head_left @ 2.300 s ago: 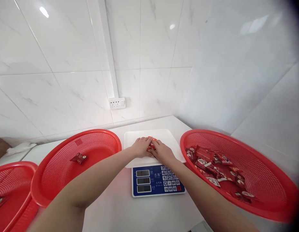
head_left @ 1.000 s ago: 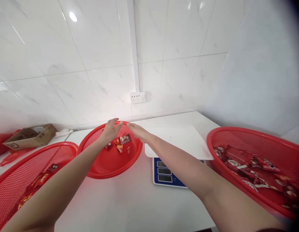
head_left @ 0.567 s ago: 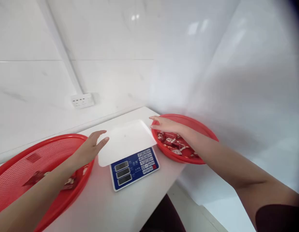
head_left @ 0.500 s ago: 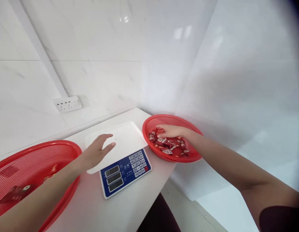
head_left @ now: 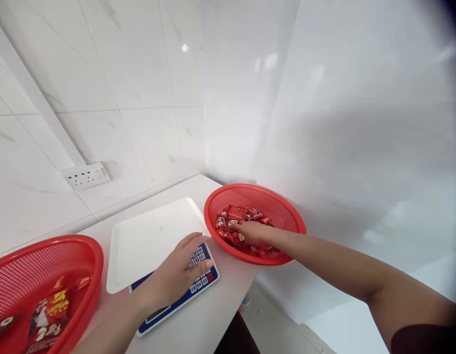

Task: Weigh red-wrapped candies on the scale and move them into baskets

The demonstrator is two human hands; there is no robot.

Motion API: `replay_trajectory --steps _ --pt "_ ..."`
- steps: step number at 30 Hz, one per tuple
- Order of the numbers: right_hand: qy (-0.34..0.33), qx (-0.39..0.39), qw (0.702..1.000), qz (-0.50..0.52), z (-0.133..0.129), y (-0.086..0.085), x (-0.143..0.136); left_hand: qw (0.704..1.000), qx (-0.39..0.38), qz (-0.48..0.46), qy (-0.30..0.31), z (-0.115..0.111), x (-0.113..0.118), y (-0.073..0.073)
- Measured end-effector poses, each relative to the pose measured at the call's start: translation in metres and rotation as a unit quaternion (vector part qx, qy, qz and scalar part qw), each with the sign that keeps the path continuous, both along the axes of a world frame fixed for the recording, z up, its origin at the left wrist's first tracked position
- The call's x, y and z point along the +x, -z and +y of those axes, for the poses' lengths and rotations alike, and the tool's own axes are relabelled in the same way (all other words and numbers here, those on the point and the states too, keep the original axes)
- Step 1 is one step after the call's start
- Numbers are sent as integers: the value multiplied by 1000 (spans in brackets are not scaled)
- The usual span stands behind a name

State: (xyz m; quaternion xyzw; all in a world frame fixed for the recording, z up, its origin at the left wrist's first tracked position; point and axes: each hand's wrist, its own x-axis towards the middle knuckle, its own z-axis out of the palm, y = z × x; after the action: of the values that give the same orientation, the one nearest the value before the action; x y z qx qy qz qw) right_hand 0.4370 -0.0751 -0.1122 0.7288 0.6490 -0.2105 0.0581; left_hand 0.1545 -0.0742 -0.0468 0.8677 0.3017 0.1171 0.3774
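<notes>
My right hand (head_left: 253, 232) is down inside the right red basket (head_left: 287, 211), its fingers curled in on a small red snack packet (head_left: 233, 223). Other packets hide part of those fingers. Around it lie several red wrapped snack packets (head_left: 237, 212). My left hand (head_left: 187, 265) hovers over the blue keypad side of a digital scale (head_left: 176, 305), fingers apart and holding nothing. It covers much of the keys and display. The scale's white weighing tray (head_left: 146, 241) has nothing on it.
A larger red basket (head_left: 91, 246) stands at the left, holding red and yellow snack packets (head_left: 52, 312). Both baskets and the scale are on a white table (head_left: 183, 329) in a corner. A socket (head_left: 86, 175) is on the tiled wall behind.
My left hand has moved from above the white tray to above the keypad. My right hand has shifted within the right basket, its fingers now curled among the packets. The view has shifted too.
</notes>
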Motion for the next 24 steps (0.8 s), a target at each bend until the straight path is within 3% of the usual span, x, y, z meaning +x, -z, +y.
replay_trajectory --steps 5,9,13,16,20,24 --pt "14 40 999 1 6 -25 37 994 -75 -54 -57 -17 -17 2" --pt "-12 19 999 28 4 -36 54 982 -130 -60 -123 -25 -22 2" --pt "-100 -19 993 57 9 -29 43 965 -209 -76 -141 -29 -18 17" --pt "-96 -33 994 32 26 -19 37 960 -227 -82 -141 -32 -10 24" --pt "-83 -74 994 13 50 -8 37 956 -241 -72 -149 -37 -2 23" --pt "-154 -98 983 3 49 5 23 957 -230 -54 -170 -43 -3 20"
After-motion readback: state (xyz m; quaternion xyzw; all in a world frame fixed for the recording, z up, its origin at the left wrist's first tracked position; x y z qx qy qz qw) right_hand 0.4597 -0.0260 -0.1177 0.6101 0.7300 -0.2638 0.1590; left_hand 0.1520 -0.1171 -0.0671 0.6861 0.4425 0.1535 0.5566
